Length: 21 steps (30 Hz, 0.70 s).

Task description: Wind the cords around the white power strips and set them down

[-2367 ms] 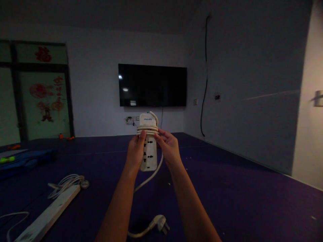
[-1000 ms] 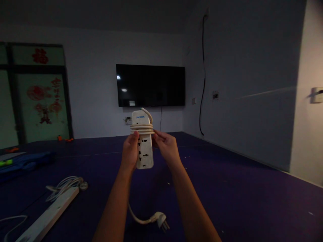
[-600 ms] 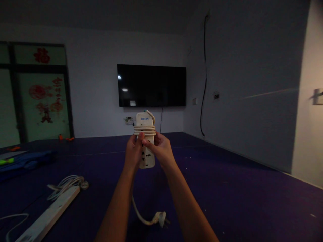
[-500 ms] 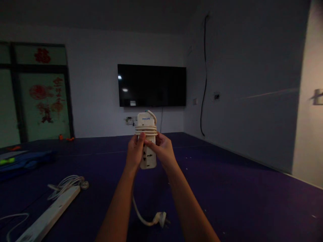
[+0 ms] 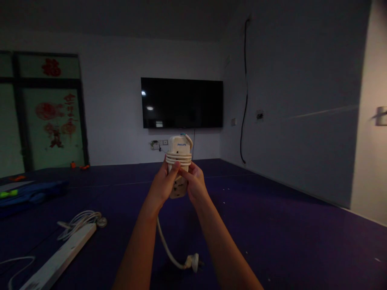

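A white Philips power strip (image 5: pixel 179 144) is held up in front of me, its top tilted slightly right. Several turns of its white cord (image 5: pixel 178 158) wrap round the middle. My left hand (image 5: pixel 163 180) grips the strip's left side, thumb on the front just under the coils. On the right side my right hand (image 5: pixel 196 181) closes on it too, its thumb meeting the left one across the sockets. The fingers behind the strip are hidden. Below my hands the loose cord end hangs down, with its white plug (image 5: pixel 192 262) over the purple surface.
A longer white power strip (image 5: pixel 62 255) with a bundled cable (image 5: pixel 80 223) lies at the lower left on the purple surface (image 5: pixel 287 241). Blue cloth (image 5: pixel 39 191) sits farther left. A television (image 5: pixel 182 103) hangs on the far wall, and a black cable (image 5: pixel 245 100) runs down the right wall.
The power strip has shifted slightly right and tilted, and my left hand has moved right with it. The hanging plug has turned a little. Both hands keep their hold.
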Each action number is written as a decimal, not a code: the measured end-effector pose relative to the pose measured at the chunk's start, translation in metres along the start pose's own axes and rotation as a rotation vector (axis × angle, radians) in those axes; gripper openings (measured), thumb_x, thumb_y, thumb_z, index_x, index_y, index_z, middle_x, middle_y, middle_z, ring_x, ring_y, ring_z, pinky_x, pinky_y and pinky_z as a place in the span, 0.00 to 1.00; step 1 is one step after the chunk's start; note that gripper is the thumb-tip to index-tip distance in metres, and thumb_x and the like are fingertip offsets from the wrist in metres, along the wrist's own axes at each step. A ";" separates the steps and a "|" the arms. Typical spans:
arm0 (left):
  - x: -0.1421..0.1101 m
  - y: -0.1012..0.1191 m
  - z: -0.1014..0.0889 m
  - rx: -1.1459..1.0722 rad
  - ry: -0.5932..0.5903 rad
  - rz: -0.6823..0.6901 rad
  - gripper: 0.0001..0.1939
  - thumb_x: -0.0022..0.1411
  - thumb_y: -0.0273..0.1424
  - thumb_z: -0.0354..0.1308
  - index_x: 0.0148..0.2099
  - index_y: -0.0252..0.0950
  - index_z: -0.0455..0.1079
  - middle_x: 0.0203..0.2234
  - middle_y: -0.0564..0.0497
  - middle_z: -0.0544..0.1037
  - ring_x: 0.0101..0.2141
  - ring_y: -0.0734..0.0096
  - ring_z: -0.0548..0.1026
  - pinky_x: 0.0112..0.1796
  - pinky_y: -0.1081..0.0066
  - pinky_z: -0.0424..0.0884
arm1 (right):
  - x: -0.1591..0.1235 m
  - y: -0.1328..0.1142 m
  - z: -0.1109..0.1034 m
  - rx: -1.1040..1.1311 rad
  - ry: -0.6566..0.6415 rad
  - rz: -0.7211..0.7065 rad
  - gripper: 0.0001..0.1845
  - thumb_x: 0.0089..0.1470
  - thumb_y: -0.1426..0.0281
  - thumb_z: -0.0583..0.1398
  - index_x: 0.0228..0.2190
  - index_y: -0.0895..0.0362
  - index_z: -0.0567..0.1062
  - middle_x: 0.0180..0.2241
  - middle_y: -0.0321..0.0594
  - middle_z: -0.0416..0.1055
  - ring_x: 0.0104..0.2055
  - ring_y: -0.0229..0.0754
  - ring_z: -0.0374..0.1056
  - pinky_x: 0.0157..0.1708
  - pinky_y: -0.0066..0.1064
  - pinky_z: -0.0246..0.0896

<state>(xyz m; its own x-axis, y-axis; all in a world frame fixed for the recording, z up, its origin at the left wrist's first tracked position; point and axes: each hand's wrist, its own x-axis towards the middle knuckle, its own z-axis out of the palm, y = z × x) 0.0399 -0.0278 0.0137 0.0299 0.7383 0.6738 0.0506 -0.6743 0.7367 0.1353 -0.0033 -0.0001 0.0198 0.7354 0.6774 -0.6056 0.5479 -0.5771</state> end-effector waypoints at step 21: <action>-0.006 0.012 -0.012 0.361 0.258 0.369 0.23 0.65 0.33 0.46 0.62 0.39 0.56 0.56 0.40 0.67 0.55 0.59 0.67 0.54 0.54 0.63 | 0.007 0.005 -0.007 0.019 0.314 -0.017 0.17 0.30 0.71 0.68 0.29 0.59 0.75 0.27 0.37 0.76 0.28 0.39 0.70 0.33 0.30 0.63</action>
<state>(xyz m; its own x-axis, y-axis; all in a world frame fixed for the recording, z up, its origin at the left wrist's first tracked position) 0.0283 -0.0403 0.0195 -0.1320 0.3976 0.9080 0.4222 -0.8062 0.4144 0.1386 0.0075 -0.0012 0.2729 0.8150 0.5112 -0.6181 0.5558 -0.5560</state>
